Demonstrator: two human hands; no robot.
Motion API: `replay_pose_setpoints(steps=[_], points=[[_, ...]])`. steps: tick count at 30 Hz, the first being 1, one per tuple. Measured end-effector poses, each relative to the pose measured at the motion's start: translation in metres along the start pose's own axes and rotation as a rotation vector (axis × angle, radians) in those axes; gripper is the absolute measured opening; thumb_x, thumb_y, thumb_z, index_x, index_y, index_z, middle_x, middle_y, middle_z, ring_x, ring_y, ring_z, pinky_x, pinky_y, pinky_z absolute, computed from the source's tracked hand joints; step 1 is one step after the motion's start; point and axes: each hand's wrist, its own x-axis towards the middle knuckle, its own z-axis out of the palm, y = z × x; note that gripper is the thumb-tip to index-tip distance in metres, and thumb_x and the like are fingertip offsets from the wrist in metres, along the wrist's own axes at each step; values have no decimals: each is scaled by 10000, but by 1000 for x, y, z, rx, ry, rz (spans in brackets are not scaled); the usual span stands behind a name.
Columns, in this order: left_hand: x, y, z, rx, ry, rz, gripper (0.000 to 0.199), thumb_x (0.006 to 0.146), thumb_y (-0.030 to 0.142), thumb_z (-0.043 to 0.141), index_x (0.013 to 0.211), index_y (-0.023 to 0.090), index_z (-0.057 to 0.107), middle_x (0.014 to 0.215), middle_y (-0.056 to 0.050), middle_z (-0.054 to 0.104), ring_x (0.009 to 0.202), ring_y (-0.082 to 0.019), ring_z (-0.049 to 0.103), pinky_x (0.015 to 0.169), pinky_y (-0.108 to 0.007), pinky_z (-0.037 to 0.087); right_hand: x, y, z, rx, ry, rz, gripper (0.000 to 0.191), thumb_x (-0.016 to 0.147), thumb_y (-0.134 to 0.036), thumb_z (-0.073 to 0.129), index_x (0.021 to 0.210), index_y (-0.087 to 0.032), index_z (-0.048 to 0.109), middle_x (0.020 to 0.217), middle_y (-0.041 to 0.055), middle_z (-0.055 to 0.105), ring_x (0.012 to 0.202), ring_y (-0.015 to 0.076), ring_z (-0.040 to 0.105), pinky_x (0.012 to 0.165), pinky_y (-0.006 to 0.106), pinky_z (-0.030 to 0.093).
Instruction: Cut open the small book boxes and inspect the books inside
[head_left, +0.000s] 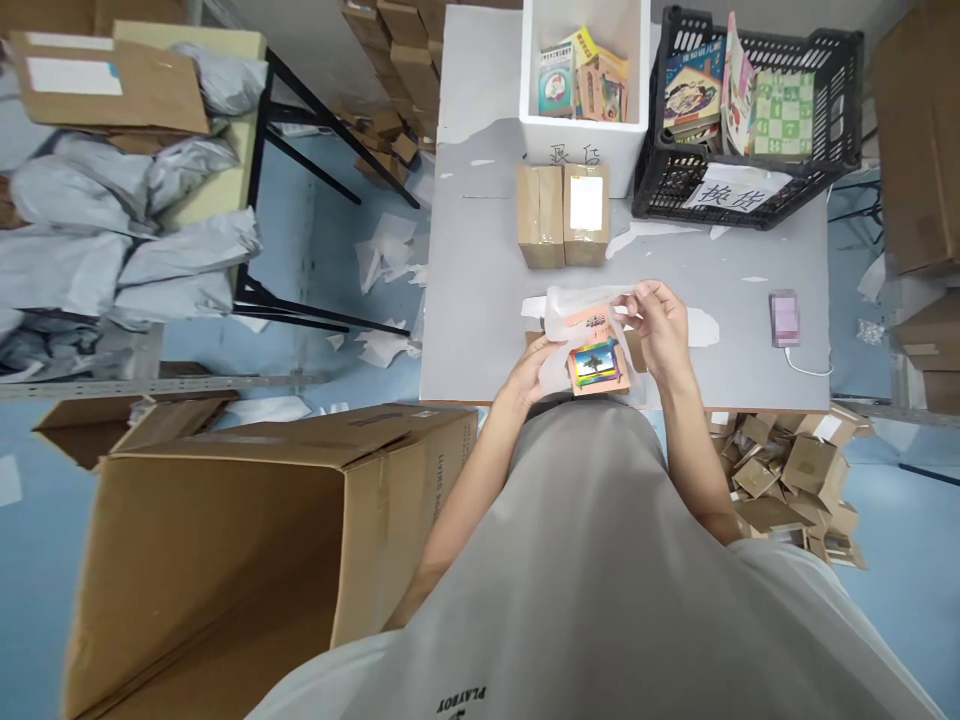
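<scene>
Near the table's front edge, a book [598,364] with a peach-coloured cover and a tree picture lies partly inside a thin, translucent white wrapping [559,308]. My left hand [531,372] grips the wrapped book by its left side, thumb on top. At the upper right, my right hand [658,322] pinches the edge of the wrapping between thumb and fingers. Some brown cardboard [636,352] shows beneath the book, mostly covered by it and by my hands.
Two taped cardboard boxes [562,217] stand beyond my hands. Behind them are a white foam bin [585,130] and a black crate [750,195], both containing books. A phone [785,320] with a cable lies right. A large open carton [225,560] stands lower left.
</scene>
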Motion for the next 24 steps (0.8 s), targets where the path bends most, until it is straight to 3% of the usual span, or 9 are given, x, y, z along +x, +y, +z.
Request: replay_pose_setpoints(steps=[4,8,11,14,16,19,24], points=[[-2,10,-10,-59,14,-4,430,678,384,1025,1005,190,824,1004,-92,883,913,-292,848,872,-395,678,7,16,-44,-156,64,65,503,974,-765,759,978,-277,639,849,-17,674,966,198,785,796,298,669],[-6,24,-14,-22,17,46,457,720,435,1026,1043,177,830,1077,-124,891,986,-348,860,897,-433,690,-12,0,-69,-366,284,-93,423,960,-655,826,1083,-260,736,1073,56,789,1031,212,771,860,347,671],[-9,31,-13,-2,24,66,466,729,446,1019,1054,176,822,1098,-137,890,1032,-372,859,930,-462,691,-43,-27,-56,-402,233,-193,329,1049,-587,760,1179,-286,778,1120,75,808,984,224,785,845,377,679],[-11,33,-7,14,25,77,493,714,435,1016,1074,169,809,1108,-137,887,1051,-356,857,967,-454,681,-64,-34,-28,-427,87,-142,322,1046,-593,762,1182,-305,809,1158,79,829,961,236,792,799,375,678],[-13,34,-2,41,19,80,497,717,431,1005,1085,167,801,1100,-130,885,1051,-343,859,982,-447,674,-66,-22,-13,-479,44,-58,395,995,-615,803,1208,-282,812,1215,100,841,958,251,792,787,383,672],[-18,34,6,70,7,72,481,728,441,990,1075,170,797,1038,-113,881,991,-337,862,945,-441,672,-60,6,-4,-495,14,71,510,907,-674,846,1190,-252,810,1134,99,862,908,259,786,825,406,660],[-25,38,12,58,-24,88,494,741,466,999,1093,185,797,1037,-105,874,948,-308,844,906,-416,667,-59,30,-5,-253,-82,169,551,857,-743,843,1060,-233,795,934,48,832,785,217,746,750,350,629]])
